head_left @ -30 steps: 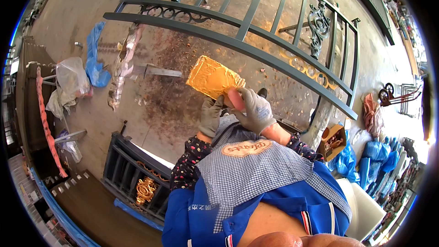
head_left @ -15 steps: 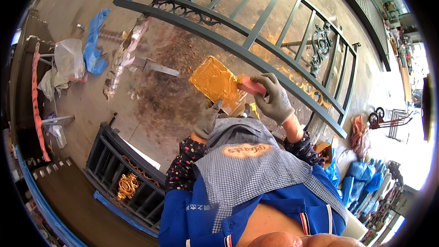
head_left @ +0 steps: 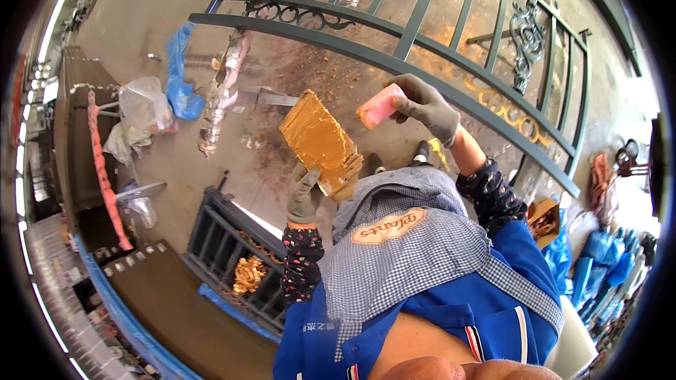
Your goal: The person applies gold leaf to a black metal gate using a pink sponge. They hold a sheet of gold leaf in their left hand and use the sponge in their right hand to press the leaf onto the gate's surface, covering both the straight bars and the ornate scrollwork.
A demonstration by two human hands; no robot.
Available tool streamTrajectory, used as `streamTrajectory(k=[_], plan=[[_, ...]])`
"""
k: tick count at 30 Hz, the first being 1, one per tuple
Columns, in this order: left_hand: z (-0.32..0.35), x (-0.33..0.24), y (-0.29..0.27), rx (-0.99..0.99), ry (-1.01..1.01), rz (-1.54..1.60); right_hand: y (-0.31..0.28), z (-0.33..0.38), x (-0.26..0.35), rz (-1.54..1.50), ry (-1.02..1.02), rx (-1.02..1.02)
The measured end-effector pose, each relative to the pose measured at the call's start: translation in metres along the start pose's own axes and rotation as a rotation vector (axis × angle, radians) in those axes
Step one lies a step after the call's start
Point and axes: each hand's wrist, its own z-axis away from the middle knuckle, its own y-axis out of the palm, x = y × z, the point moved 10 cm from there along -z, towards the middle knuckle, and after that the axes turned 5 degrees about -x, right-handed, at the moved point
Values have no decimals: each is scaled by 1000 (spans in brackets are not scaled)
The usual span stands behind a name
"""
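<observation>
My left hand [head_left: 304, 195], in a grey work glove, grips the lower edge of a flat board [head_left: 315, 134] smeared with thick gold paint. The board tilts in front of my apron. To the right, my gloved right hand [head_left: 429, 111] pinches a pink sponge block [head_left: 382, 104] between thumb and fingers. Gold paint coats the sponge's lower left end, and a gap separates it from the board. Just beyond the right hand runs a dark grey metal railing [head_left: 422, 8] with scroll ornaments, some of them gold [head_left: 521, 125].
A second dark railing panel [head_left: 218, 232] with a gold ornament [head_left: 249, 274] stands at lower left. Blue plastic [head_left: 182, 77] and a wrapped bar [head_left: 222, 91] lie farther left. An open cardboard box [head_left: 546, 222] and blue-wrapped items [head_left: 598, 264] are at the right.
The sponge has come away from the board's right edge and been raised toward the railing. The board has turned and moved slightly left of the sponge; the whole view has shifted.
</observation>
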Motion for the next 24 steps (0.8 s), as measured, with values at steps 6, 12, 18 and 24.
streamTrajectory(k=[6, 12, 18, 24], plan=[[18, -30, -14, -109, 9, -170, 53, -10, -63, -516, 253, 113], [15, -38, 2, -109, -51, -271, 61, -22, -61, -752, 166, 178], [-2, -32, 21, -82, -57, -309, 38, -18, -52, -597, 117, 185], [-20, -16, 33, -10, -102, -243, -4, -11, -36, -351, 104, 95]])
